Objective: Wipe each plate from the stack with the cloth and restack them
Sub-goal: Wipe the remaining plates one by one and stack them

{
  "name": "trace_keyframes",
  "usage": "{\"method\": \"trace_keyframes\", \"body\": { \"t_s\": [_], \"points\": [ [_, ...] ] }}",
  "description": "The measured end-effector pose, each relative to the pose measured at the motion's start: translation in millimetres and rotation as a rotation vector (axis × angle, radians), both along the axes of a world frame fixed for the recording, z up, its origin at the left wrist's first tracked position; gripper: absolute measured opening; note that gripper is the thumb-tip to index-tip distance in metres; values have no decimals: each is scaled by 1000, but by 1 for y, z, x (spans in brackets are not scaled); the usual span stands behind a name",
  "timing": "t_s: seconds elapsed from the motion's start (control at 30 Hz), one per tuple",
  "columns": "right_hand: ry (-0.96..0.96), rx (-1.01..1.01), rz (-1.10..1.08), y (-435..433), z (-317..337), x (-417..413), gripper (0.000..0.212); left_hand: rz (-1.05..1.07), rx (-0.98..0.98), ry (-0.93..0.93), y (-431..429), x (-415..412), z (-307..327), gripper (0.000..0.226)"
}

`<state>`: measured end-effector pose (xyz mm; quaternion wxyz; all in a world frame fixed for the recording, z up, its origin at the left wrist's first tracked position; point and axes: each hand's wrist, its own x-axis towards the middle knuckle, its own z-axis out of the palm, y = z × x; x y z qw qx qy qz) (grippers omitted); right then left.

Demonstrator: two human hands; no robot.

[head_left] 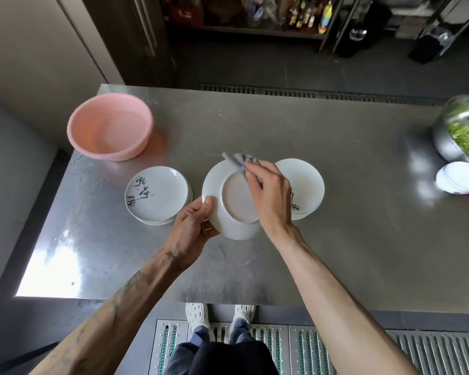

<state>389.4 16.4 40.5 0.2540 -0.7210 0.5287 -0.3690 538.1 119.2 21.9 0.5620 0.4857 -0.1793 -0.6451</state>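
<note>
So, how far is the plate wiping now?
Cannot tell which pile is finished: one stack of white plates sits left, another stack right. In hand: the left hand holds a white plate underside up, and the right hand rubs it with the grey cloth.

Steel table (336, 239) on grated floor (309, 347), bottle-laden shelving (255, 25) beyond.

left hand (194, 224) pinches with thumb on top; right hand (268, 193) presses down, fingers curled.
</note>
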Motion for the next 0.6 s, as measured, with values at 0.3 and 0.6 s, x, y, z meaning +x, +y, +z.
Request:
{"method": "trace_keyframes", "body": {
  "t_s": [0.3, 0.6],
  "points": [
    [-52, 413, -216, 7, -32, -52, 19, -24, -25, -52, -6, -3, -9, 31],
    [-87, 514, -238, -35, -18, -59, 45, -260, -65, -245, -16, -14, -14, 34]
  ]
}}
